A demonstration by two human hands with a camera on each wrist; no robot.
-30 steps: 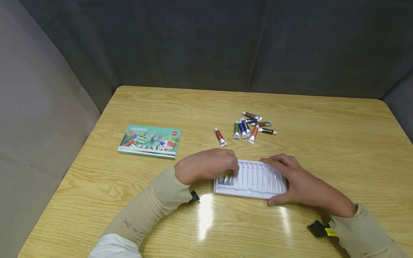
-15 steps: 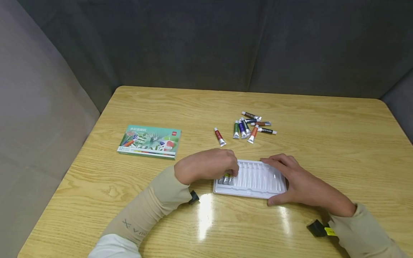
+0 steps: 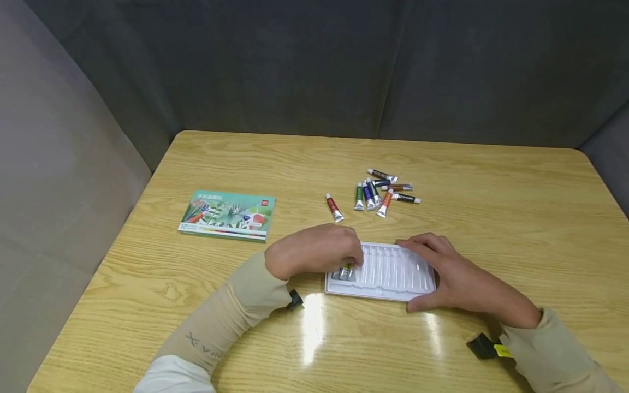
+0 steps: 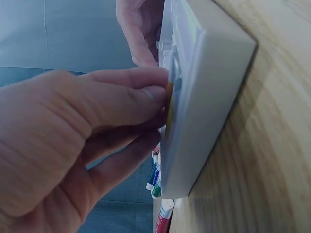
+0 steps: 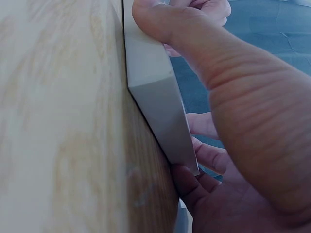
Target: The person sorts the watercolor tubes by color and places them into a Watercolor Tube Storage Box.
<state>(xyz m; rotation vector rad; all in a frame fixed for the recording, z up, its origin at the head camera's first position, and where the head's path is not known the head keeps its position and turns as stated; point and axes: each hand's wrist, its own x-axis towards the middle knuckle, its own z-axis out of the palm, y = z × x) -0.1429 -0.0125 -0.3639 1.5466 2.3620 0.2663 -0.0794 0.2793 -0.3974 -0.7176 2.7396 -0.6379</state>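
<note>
A white plastic tray (image 3: 393, 273) with a row of slots lies on the table between the hands. Several paint tubes (image 3: 344, 274) fill slots at its left end, their silver ends showing and their upper parts covered by my left hand (image 3: 321, 248). In the left wrist view, the bent thumb (image 4: 141, 99) and fingertips of that hand pinch at a yellow-orange paint tube (image 4: 170, 109) in the tray. My right hand (image 3: 457, 278) grips the tray's right end, thumb at the near edge and fingers at the far edge. A red paint tube (image 3: 334, 207) lies beyond the left hand.
Behind the tray several loose paint tubes lie in a cluster, among them a green tube (image 3: 359, 196), an orange tube (image 3: 385, 203) and a black tube (image 3: 407, 198). A flat green paint box (image 3: 227, 215) lies at the left on the wooden table (image 3: 516, 218).
</note>
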